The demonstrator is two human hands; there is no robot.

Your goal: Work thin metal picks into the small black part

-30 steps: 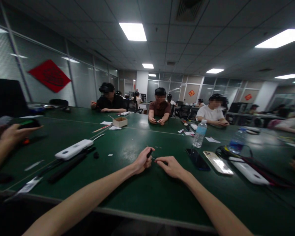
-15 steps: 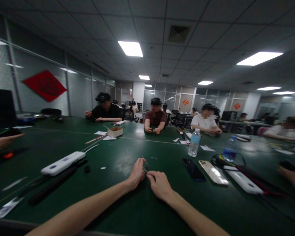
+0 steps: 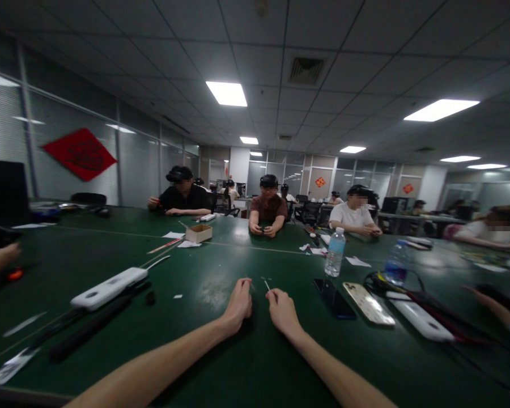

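Both my forearms reach out over the green table (image 3: 221,345). My left hand (image 3: 239,303) rests on the table with its fingers curled closed; what is in it is hidden. Right beside it, my right hand (image 3: 283,309) pinches a thin pale stick (image 3: 267,285) that points up and away. The two hands are a few centimetres apart. A dark phone (image 3: 334,298) and a gold-backed phone (image 3: 368,304) lie just right of my right hand.
A white power strip (image 3: 108,287) and a black bar lie to the left, another white strip (image 3: 420,316) with cables to the right. Two water bottles (image 3: 335,252) stand beyond the phones. A small cardboard box (image 3: 199,232) sits mid-table. Other people sit around the table, hands at both edges.
The camera has tilted up, showing more ceiling. My hands moved slightly apart; the dark object seen in my left hand a second ago no longer shows, and the thin stick now stands up from my right fingers.
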